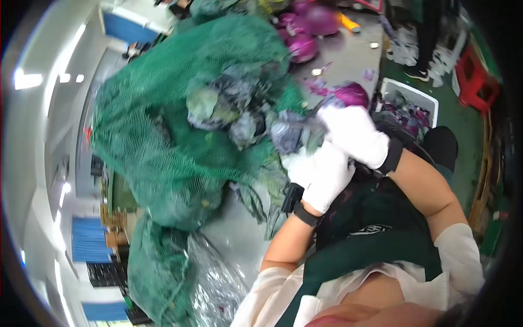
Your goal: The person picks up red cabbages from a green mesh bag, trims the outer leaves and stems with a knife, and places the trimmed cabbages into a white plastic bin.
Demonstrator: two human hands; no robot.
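Note:
My left hand (326, 171), in a white glove, is closed beside my right hand (354, 133); what it holds is hidden. My white-gloved right hand is closed round the hidden handle of a knife, whose blurred grey blade (305, 125) points left. Just left of both hands lies a grey-purple cabbage (284, 133). A peeled purple cabbage (351, 94) sits beyond my right hand. More unpeeled cabbages (210, 108) lie at the mouth of a large green mesh bag (147, 125). Loose outer leaves (272, 180) rest on the metal table (234, 234) near my left hand.
Shiny purple cabbages (302, 48) and an orange-handled tool (350, 23) are at the table's far end. A white bin (430, 98) of leaves and a red stool (474, 79) stand at right. Another mesh bag (158, 272) and clear plastic (218, 278) lie at lower left.

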